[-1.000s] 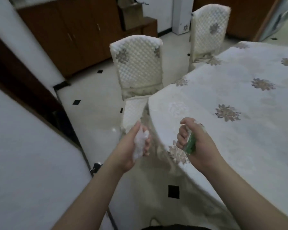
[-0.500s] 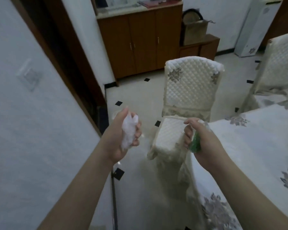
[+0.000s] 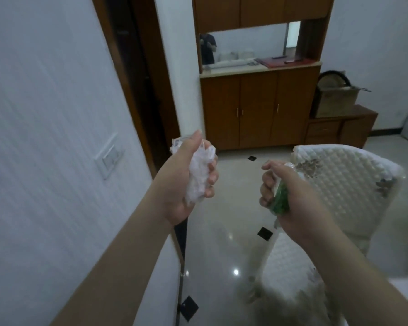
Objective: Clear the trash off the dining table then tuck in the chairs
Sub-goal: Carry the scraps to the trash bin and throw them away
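Note:
My left hand (image 3: 186, 182) grips a crumpled white wrapper (image 3: 199, 175), held up at chest height over the floor. My right hand (image 3: 290, 198) grips a crumpled green wrapper (image 3: 280, 201), with a bit of clear plastic showing above my fingers. A chair (image 3: 344, 196) with a quilted white cover stands just right of my right hand, its seat below my wrist. Only a sliver of the dining table (image 3: 403, 288) shows at the lower right edge.
A white wall (image 3: 45, 161) with a switch plate (image 3: 110, 158) runs close on my left. Ahead stands a wooden cabinet (image 3: 257, 109) with a mirror above it. A cardboard box (image 3: 335, 100) sits on a low wooden stand at the right. The tiled floor (image 3: 231, 220) lies between.
The view has swung left and up, away from the table toward the cabinet and wall. Both hands keep their grip on the wrappers and stay in front of me.

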### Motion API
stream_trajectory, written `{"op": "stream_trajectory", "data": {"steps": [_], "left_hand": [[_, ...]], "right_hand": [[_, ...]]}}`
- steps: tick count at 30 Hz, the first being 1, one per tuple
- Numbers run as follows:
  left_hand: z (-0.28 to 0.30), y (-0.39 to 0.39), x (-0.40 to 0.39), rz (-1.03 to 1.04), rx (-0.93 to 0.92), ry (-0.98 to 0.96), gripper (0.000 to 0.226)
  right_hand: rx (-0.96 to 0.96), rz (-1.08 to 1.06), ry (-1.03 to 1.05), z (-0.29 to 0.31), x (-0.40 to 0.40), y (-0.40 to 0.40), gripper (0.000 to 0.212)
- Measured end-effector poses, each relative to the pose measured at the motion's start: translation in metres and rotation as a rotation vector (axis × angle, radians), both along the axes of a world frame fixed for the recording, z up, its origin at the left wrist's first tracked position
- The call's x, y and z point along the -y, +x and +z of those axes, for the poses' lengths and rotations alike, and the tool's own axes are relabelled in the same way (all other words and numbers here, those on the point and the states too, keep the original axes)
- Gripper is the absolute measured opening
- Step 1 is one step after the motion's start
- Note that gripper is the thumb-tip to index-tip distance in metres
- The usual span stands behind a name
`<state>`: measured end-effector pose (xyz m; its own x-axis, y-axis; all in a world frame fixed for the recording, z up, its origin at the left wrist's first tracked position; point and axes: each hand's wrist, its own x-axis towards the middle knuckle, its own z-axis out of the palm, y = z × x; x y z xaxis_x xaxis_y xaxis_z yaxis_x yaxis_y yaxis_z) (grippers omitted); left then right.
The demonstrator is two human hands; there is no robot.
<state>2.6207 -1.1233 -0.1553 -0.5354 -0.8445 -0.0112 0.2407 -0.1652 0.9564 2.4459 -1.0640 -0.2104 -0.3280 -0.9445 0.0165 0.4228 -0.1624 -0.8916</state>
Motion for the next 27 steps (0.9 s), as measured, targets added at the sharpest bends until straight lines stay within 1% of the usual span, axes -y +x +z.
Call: {"op": "stream_trajectory", "data": {"steps": [5, 7, 11, 12, 15, 17, 19, 22, 27], "left_hand": [[0.023, 0.001, 0.058, -0.030, -0.125, -0.050, 0.032], [0.032, -0.003, 0.080, -0.045, -0.132, -0.057, 0.032], [0.049, -0.020, 0.124, -0.165, -0.115, -0.070, 0.041], [0.051, -0.026, 0.135, -0.164, -0.114, -0.089, 0.039], [0.056, -0.049, 0.170, -0.113, -0.123, -0.165, 0.032], [0.061, -0.065, 0.199, -0.127, -0.104, -0.196, 0.034], [0.071, -0.078, 0.222, -0.138, -0.087, -0.184, 0.037], [0.088, -0.093, 0.250, -0.020, -0.070, -0.179, 0.034], [0.109, -0.105, 0.298, 0.045, -0.040, -0.252, 0.032]], "right_hand": [[-0.084, 0.010, -0.093, 0.038, 0.062, 0.006, 0.011], [-0.116, 0.008, -0.112, 0.050, 0.081, 0.005, 0.011], [-0.181, 0.001, -0.147, 0.066, 0.122, -0.013, 0.012], [-0.183, -0.005, -0.156, 0.069, 0.133, -0.020, 0.013], [-0.212, -0.007, -0.170, 0.078, 0.168, -0.049, 0.012], [-0.221, -0.014, -0.196, 0.083, 0.190, -0.073, 0.011], [-0.214, -0.020, -0.227, 0.088, 0.211, -0.096, 0.012], [-0.188, 0.005, -0.265, 0.100, 0.243, -0.121, 0.011], [-0.193, 0.081, -0.339, 0.129, 0.305, -0.142, 0.012]]}}
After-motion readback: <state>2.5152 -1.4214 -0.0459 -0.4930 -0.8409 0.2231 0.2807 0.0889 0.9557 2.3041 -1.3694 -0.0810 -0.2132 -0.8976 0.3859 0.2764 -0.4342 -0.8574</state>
